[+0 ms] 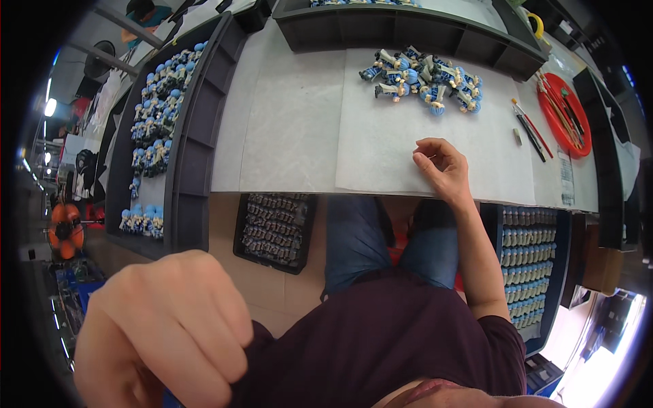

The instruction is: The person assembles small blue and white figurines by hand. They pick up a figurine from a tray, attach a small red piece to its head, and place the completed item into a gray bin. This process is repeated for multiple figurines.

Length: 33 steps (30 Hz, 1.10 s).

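Observation:
My left hand (163, 330) is raised close in front at the lower left, its fingers folded into a fist. A sliver of blue shows beneath it, but I cannot make out what the fingers hold. On the white paper at the table's near edge rests my right hand (443, 170), loosely curled with a gap between thumb and fingers and nothing visible in it. Beyond that hand lies a heap of small figurines (428, 78) with blue hair and blue-and-white clothes, mostly on their sides.
A dark crate (192, 129) on the left holds rows of figurines. Another crate (408, 37) stands at the back. Right of the heap lie brushes (534, 132) and a red oval tray (586, 136) of thin tools. Below table height are a black tray (272, 262) and a blue crate (552, 292).

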{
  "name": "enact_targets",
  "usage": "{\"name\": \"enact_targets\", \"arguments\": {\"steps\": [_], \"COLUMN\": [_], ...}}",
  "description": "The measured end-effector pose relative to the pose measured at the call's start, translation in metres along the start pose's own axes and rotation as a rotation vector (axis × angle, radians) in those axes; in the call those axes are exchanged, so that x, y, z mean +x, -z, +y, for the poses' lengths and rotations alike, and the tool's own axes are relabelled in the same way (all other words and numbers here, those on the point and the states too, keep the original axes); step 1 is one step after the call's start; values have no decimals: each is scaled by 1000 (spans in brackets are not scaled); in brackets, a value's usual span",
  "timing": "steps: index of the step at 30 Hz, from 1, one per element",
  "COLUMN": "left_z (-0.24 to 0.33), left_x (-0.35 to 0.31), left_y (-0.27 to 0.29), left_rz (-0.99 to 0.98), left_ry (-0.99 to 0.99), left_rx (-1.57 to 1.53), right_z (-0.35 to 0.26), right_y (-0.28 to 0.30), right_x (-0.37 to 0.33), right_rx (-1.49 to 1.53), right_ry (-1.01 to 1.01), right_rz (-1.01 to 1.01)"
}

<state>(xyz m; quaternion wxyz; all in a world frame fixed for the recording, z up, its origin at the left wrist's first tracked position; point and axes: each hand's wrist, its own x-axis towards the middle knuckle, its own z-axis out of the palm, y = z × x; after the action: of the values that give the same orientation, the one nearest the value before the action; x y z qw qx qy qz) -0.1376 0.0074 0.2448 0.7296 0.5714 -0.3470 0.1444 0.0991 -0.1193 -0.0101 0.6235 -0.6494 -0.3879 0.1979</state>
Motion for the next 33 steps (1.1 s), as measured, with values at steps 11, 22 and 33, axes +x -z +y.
{"name": "enact_targets", "arguments": {"steps": [11, 22, 33], "left_z": [-14, -27, -111], "left_x": [26, 34, 12], "left_y": [-30, -35, 99], "left_rz": [-161, -160, 169], "left_ry": [166, 57, 474], "left_rx": [69, 85, 361], "right_z": [-7, -3, -12], "right_y": [5, 6, 6], "right_x": [1, 1, 1], "right_rx": [-8, 33, 10], "right_ry": [11, 19, 39], "right_rz": [-28, -30, -55]}}
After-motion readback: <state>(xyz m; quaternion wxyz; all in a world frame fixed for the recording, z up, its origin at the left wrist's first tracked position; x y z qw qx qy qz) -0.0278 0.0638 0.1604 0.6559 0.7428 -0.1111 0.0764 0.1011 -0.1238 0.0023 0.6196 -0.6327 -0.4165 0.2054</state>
